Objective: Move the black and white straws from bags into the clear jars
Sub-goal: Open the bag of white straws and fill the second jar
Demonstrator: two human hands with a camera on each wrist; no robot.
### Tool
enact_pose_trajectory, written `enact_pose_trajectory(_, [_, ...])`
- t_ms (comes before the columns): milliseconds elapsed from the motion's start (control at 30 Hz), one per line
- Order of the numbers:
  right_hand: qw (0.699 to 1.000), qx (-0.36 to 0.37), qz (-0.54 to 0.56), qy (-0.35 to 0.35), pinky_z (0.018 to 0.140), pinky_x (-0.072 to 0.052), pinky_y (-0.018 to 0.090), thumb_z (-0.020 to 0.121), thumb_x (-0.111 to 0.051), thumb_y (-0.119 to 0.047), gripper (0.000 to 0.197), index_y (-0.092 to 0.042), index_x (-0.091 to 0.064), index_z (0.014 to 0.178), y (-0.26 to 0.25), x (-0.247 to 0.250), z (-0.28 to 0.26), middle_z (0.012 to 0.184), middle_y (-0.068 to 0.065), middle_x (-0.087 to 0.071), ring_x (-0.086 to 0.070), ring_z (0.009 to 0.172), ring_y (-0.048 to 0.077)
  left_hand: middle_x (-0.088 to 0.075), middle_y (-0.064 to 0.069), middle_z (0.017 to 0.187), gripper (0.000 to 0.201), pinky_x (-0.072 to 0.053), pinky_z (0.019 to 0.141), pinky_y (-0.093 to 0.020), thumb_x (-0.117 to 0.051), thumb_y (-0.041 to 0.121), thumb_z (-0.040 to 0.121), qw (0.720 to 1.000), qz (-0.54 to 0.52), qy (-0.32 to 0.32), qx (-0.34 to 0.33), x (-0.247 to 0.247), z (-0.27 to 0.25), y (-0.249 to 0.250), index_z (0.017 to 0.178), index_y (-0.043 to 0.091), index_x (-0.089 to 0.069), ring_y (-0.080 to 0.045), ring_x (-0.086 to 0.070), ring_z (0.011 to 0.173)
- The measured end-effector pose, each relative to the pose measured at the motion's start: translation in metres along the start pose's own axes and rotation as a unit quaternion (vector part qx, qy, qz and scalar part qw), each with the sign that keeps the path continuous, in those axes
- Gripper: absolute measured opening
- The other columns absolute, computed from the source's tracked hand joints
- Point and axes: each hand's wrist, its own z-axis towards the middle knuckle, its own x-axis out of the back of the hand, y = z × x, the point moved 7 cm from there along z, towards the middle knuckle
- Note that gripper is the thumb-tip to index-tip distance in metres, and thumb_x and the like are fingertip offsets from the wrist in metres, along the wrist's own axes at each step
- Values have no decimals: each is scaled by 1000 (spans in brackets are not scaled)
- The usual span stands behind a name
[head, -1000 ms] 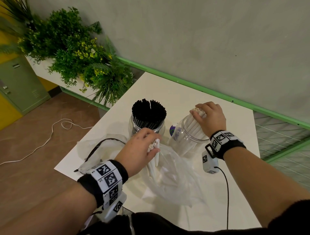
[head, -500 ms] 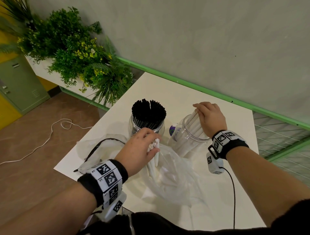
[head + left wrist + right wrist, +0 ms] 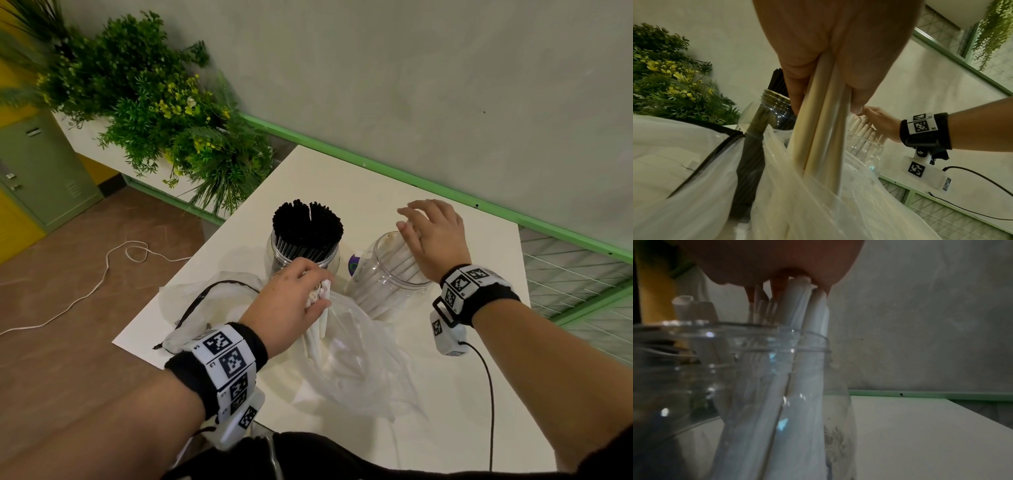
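On the white table stand two clear jars. The left jar is packed with black straws. The right jar holds leaning white straws. My right hand lies flat over their tops with fingers spread, the palm touching the straw ends. My left hand grips a bunch of white straws that stick up out of a crumpled clear bag in front of the jars.
A second, limp clear bag with a black drawstring lies at the table's left edge. A small purple-and-green object sits between the jars. Leafy plants stand beyond the left corner; a white cable runs across the floor.
My right hand has let go of the white straws in the jar, and its fingers have spread flat above their tops. My left hand has kept its grip at the bag.
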Motion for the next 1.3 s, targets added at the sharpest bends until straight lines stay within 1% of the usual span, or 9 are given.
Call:
enact_pose_trajectory(100, [993, 99, -67, -8, 107, -28, 49, 91, -42, -57, 51, -23, -59, 126, -20, 0, -6, 131, 3, -55, -40, 128, 29, -48, 5, 118, 31, -34, 85, -16, -62, 24, 90, 1000, 0, 2, -2, 0, 0, 1, 120, 21, -58, -11, -52, 100])
enact_pose_trajectory(200, [985, 138, -101, -27, 106, -29, 51, 87, -49, -56, 46, -25, -64, 118, -26, -14, -10, 124, 2, -59, -46, 125, 30, -49, 4, 117, 30, -34, 85, -16, -62, 24, 90, 1000, -2, 5, -6, 1, 0, 1, 119, 20, -59, -12, -53, 100])
enact_pose_trajectory(300, [992, 83, -97, -24, 102, -31, 49, 88, -49, -51, 38, -23, -67, 107, -15, -17, -6, 113, 0, -63, -49, 119, 29, -49, 4, 117, 29, -37, 87, -18, -61, 23, 90, 1000, -3, 4, -6, 1, 0, 1, 119, 19, -59, -12, -53, 100])
enact_pose_trajectory(433, [998, -24, -24, -48, 90, -43, 42, 93, -47, -47, 40, -20, -61, 118, -1, -18, 0, 119, 3, -60, -51, 111, 30, -49, 4, 117, 29, -35, 86, -17, -62, 23, 90, 1000, -6, 7, -6, 2, -1, 1, 118, 20, -59, -12, -53, 100])
enact_pose_trajectory(600, [991, -110, 73, -1, 77, -44, 36, 97, -51, -24, 22, -13, -57, 114, 10, -12, 8, 115, 6, -58, -53, 103, 29, -49, 5, 119, 30, -39, 88, -19, -61, 24, 90, 1000, -7, 4, -1, 3, -1, -1, 120, 21, -58, -11, -52, 102])
enact_pose_trajectory(767, [990, -105, 40, -81, 79, -41, 33, 97, -50, -27, 23, -17, -64, 111, 12, -25, 10, 114, 5, -59, -53, 103, 30, -48, 5, 118, 30, -37, 87, -16, -62, 24, 89, 1000, -4, 6, -4, 2, -2, -2, 119, 21, -58, -11, -52, 102])
enact_pose_trajectory(933, [991, -107, 69, -32, 82, -43, 38, 98, -50, -23, 24, -7, -60, 113, 11, -18, 9, 114, 12, -56, -51, 105, 34, -48, 6, 118, 30, -36, 87, -16, -62, 25, 90, 1000, -1, 9, -4, 2, -2, -1, 119, 22, -58, -10, -52, 102])
enact_pose_trajectory(1100, [986, -116, -24, -114, 88, -44, 43, 99, -45, -34, 34, -13, -58, 123, 11, -22, 10, 124, 10, -54, -48, 111, 34, -48, 4, 119, 30, -39, 88, -19, -62, 24, 90, 1000, -2, 7, -4, 2, -2, -1, 119, 20, -58, -11, -52, 102])
enact_pose_trajectory(1300, [992, -32, -65, -101, 94, -39, 46, 95, -51, -39, 44, -21, -48, 136, 5, -12, 5, 135, 8, -47, -44, 120, 33, -48, 5, 118, 32, -37, 87, -17, -62, 25, 90, 1000, 0, 6, -5, 1, -3, -1, 121, 22, -58, -10, -52, 102])
